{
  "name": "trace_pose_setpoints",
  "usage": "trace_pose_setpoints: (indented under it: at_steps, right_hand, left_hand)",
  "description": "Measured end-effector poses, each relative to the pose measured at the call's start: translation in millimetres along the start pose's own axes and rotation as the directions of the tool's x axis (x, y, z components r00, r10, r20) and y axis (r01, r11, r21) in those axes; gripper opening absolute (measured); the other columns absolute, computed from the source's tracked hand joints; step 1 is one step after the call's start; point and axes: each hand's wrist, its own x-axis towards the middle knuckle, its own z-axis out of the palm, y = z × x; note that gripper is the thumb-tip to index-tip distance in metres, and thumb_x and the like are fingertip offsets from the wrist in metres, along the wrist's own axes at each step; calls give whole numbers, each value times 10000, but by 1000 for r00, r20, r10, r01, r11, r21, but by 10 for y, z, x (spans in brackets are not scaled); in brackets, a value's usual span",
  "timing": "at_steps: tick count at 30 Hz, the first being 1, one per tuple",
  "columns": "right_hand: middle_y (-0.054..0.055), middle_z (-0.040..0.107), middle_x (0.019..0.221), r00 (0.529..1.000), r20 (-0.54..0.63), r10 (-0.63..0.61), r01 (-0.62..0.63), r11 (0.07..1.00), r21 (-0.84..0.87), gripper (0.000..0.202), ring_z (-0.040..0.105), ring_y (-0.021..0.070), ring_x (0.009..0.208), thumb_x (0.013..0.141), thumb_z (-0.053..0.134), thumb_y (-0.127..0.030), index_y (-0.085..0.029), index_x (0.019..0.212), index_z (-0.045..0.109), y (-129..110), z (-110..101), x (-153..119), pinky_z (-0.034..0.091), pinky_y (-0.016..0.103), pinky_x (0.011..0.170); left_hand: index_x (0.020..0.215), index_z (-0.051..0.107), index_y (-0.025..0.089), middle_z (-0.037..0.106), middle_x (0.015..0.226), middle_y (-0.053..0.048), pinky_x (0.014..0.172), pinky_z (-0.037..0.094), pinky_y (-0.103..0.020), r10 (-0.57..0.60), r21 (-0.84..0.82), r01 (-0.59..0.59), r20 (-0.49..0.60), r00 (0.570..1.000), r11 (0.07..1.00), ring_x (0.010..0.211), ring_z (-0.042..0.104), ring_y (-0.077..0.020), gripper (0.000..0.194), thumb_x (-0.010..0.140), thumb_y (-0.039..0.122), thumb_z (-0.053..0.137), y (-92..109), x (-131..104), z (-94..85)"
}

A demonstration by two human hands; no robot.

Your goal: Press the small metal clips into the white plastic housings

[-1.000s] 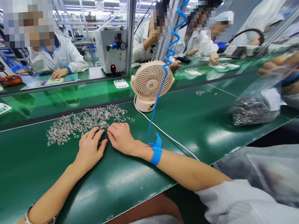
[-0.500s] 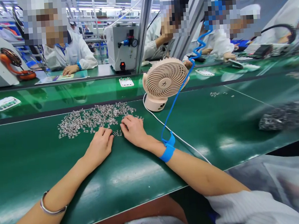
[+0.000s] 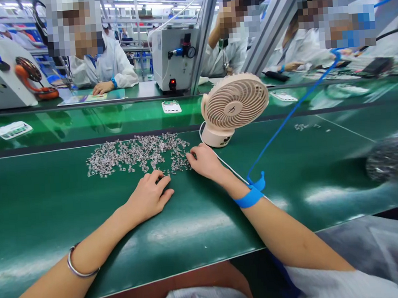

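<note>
A spread pile of small silvery metal parts (image 3: 132, 153) lies on the green work surface (image 3: 197, 230). My left hand (image 3: 149, 194) rests at the pile's near edge, thumb apart from the fingers, with fingertips by a few loose parts. At the right end of the pile is my right hand (image 3: 206, 162). Its fingers are curled together at the parts there, and anything between the fingertips is hidden. A blue wrist strap (image 3: 251, 196) with a blue cord goes round my right wrist. My left forearm wears a metal bangle (image 3: 78, 268).
A beige fan (image 3: 235, 108) stands just behind my right hand, its white cable running under my right arm. White-cased boards (image 3: 171, 107) sit along the strip behind. To the right are a few scattered parts (image 3: 301, 127) and a clear bag (image 3: 391, 159). Co-workers sit opposite.
My right hand has moved right, away from my left hand, uncovering parts at the pile's right end. The left hand's thumb and fingers have spread. The view has shifted slightly.
</note>
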Motion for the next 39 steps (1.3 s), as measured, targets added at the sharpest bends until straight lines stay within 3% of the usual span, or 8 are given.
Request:
trace_pose_setpoints:
  at_steps: [7, 13, 19, 24, 28, 30, 32, 39]
  right_hand:
    - [58, 642, 863, 991, -119, -58, 84, 969, 231, 215, 562, 133, 700, 830, 443, -214, -144, 867, 643, -104, -119, -65, 401, 247, 668]
    - [19, 586, 570, 979, 172, -108, 98, 993, 67, 151, 512, 136, 556, 745, 561, -197, -163, 605, 604, -61, -269, -121, 321, 252, 543]
    - [77, 625, 707, 972, 154, -176, 184, 982, -40, 186, 549, 175, 665, 782, 462, -85, -151, 712, 622, -180, -73, -187, 313, 272, 586]
    - [102, 610, 790, 971, 125, -203, 210, 977, -42, 204, 542, 184, 720, 793, 423, -59, -129, 778, 614, -247, -27, -217, 344, 276, 629]
    - [86, 583, 788, 966, -21, -258, 259, 966, 16, 208, 517, 181, 743, 795, 400, -69, -128, 809, 599, -302, 0, -282, 367, 281, 681]
    - [68, 565, 758, 930, -159, -331, 348, 933, 91, 211, 496, 172, 724, 786, 396, -75, -137, 805, 597, -356, 42, -349, 375, 281, 687]
    - [60, 551, 741, 881, -253, -400, 445, 883, 151, 233, 479, 169, 710, 786, 384, -81, -141, 836, 603, -417, 100, -428, 383, 282, 681]
    - [61, 510, 732, 819, -311, -482, 549, 815, 186, 263, 451, 168, 691, 841, 345, -116, -141, 857, 606, -497, 235, -535, 395, 283, 651]
  left_hand:
    - [1230, 484, 121, 326, 1392, -223, 945, 377, -514, -70, -23, 69, -30, 997, 997, 1250, 352, -348, 432, 879, 361, 407, -44, -3, 48]
    - [1204, 545, 268, 275, 1442, -138, 944, 322, -585, -99, 21, 99, 30, 995, 995, 1270, 291, -397, 376, 872, 401, 429, 35, -2, -12]
    - [1352, 365, 256, 124, 1488, -173, 925, 293, -637, -314, 57, 312, 53, 948, 949, 1299, 173, -467, 556, 852, 490, 428, 47, 19, 11]
    - [1328, 405, 202, 199, 1470, -183, 946, 308, -600, -282, 16, 281, 6, 960, 959, 1295, 227, -430, 537, 844, 429, 459, 11, 8, 23]
    - [1222, 508, 167, 467, 1319, -149, 935, 391, -474, -216, -173, 189, -154, 964, 967, 1167, 454, -297, 414, 851, 334, 433, 10, 18, -6]
    - [1154, 551, 160, 612, 1113, -105, 820, 471, -360, -293, -352, 217, -178, 939, 910, 899, 589, -200, 368, 855, 319, 409, 29, 31, -32]
    - [1069, 597, 165, 665, 907, -49, 691, 484, -288, -391, -512, 277, -129, 911, 813, 672, 574, -141, 333, 846, 325, 408, 53, 47, -59]
    - [635, 569, 173, 497, 539, 35, 578, 398, -240, -453, -832, 322, 97, 886, 451, 565, 462, -116, 274, 768, 396, 478, 123, 104, -144]
